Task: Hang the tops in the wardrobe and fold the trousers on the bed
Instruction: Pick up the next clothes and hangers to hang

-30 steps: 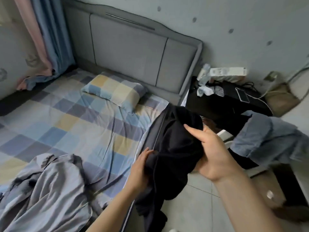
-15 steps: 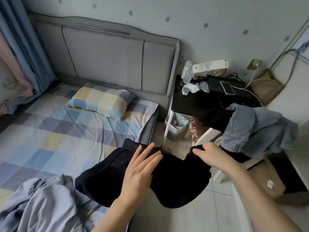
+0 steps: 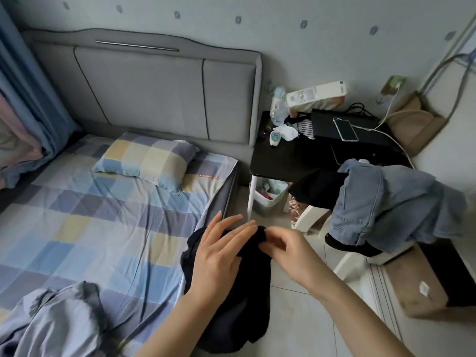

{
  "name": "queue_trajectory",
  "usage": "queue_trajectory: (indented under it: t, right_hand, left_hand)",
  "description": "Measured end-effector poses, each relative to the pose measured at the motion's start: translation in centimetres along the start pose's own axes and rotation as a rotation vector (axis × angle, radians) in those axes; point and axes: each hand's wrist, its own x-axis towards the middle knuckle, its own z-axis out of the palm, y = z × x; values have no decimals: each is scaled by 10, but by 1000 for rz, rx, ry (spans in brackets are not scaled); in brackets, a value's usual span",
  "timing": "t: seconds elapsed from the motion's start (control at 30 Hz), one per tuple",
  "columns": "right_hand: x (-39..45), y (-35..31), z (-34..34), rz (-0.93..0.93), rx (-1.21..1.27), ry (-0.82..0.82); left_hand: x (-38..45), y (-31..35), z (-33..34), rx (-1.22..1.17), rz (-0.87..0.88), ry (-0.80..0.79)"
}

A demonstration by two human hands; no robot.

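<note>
the left hand (image 3: 219, 256) lies flat, fingers straight, on the black garment (image 3: 239, 305) at the bed's (image 3: 85, 228) near right edge; the cloth hangs dark and creased toward the floor. the right hand (image 3: 286, 251) pinches its top edge with curled fingers. farther off, red writing on the checked sheet is too small to read, as are the labels on the white box (image 3: 316, 95) on the black bench (image 3: 283, 158).

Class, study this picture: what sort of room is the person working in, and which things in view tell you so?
Most likely a small home bedroom. A bed with a checked sheet, a pillow and a padded headboard fills the left side, and a black bedside table stands beside it. Both hands hold a black garment at the bed's edge.
</note>
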Motion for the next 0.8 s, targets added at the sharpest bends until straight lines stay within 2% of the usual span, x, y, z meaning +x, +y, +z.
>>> queue_trajectory:
  t: [0.13, 0.27, 0.33, 0.4, 0.53, 0.67, 0.8]
  right_hand:
    - [1, 17, -41, -55, 245, 29]
    - [-6, 23, -87, -49, 733, 37]
    - [-13, 23, -106, -36, 883, 84]
    - [-22, 28, -125, 3, 951, 188]
    - [-40, 40, -162, 36, 986, 396]
    - [-54, 59, -197, 39, 954, 604]
    - [-73, 87, -234, 143, 512, 771]
  left_hand:
    - [13, -4, 20, -23, -159, -126]
    - [17, -7, 57, -75, -446, -350]
    - [18, -5, 77, -137, -547, -392]
    - [23, 3, 98, -185, -571, -390]
    - [44, 26, 131, -352, -517, -410]
    - [73, 50, 149, -588, -526, -496]
    - [112, 85, 155, -720, -399, -528]
